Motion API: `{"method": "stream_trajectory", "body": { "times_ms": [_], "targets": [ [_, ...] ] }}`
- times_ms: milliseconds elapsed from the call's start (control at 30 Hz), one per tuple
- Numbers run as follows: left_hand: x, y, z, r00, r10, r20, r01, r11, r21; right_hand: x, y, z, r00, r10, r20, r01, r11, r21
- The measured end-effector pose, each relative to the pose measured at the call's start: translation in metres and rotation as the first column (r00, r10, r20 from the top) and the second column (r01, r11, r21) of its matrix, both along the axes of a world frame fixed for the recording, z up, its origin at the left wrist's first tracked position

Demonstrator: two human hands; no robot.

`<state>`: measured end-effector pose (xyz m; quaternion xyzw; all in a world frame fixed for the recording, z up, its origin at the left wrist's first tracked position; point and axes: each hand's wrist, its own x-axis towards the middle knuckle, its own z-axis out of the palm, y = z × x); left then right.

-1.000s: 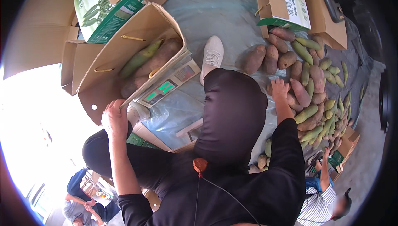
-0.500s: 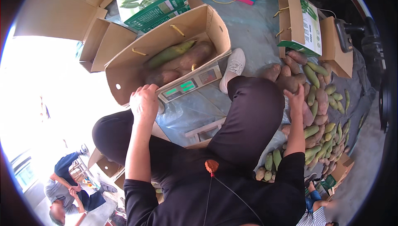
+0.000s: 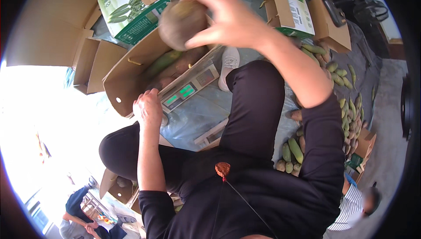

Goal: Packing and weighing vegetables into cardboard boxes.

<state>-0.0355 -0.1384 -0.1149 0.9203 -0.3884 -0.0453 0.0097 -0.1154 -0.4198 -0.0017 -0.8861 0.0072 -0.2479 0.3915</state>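
Observation:
My right hand (image 3: 228, 19), blurred by motion, grips a large rounded brown melon or tuber (image 3: 182, 26); its exact kind I cannot make out. It hangs above an open cardboard box (image 3: 120, 79) with yellow cord handles. Inside the box lie a long green fruit (image 3: 164, 62) and brownish-red ones (image 3: 190, 59), partly hidden by the held piece and my right hand. My left hand (image 3: 148, 107) is closed on the box's near rim, at its left end. Right along that near side sits a scale (image 3: 190, 89) with a green-lit display.
Green and brown produce (image 3: 351, 111) is heaped on dark sheeting at the right. Printed cartons (image 3: 131, 8) stand beyond the box; another carton (image 3: 289, 10) stands at the far right near a black fan (image 3: 368, 8). Other people (image 3: 357, 204) are at the lower edges.
My right hand has moved from the produce heap up and left to over the box, carrying a brown piece. My left hand stays at the box rim. The view has shifted slightly.

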Motion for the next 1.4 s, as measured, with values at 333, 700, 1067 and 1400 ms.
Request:
{"method": "stream_trajectory", "body": {
  "times_ms": [333,700,1067,1400],
  "targets": [
    [0.004,-0.001,-0.004,1.000,-0.024,0.005,0.024,1.000,0.005,0.076,0.080,-0.044,0.866,0.020,-0.499,-0.198,0.931,-0.307],
    [0.006,0.000,-0.004,0.999,0.035,-0.035,-0.033,0.998,0.050,-0.137,-0.083,-0.106,0.842,-0.433,-0.321,0.452,0.892,-0.017],
    [0.006,-0.008,0.003,0.988,0.061,-0.143,-0.057,0.998,0.033,-0.431,0.008,-0.344,0.266,-0.471,-0.841,0.617,0.754,-0.227],
    [0.019,0.015,-0.017,0.994,-0.095,-0.061,0.085,0.984,-0.154,-0.453,0.053,-0.369,0.109,-0.291,-0.950,0.852,0.519,-0.061]
  ]
}}
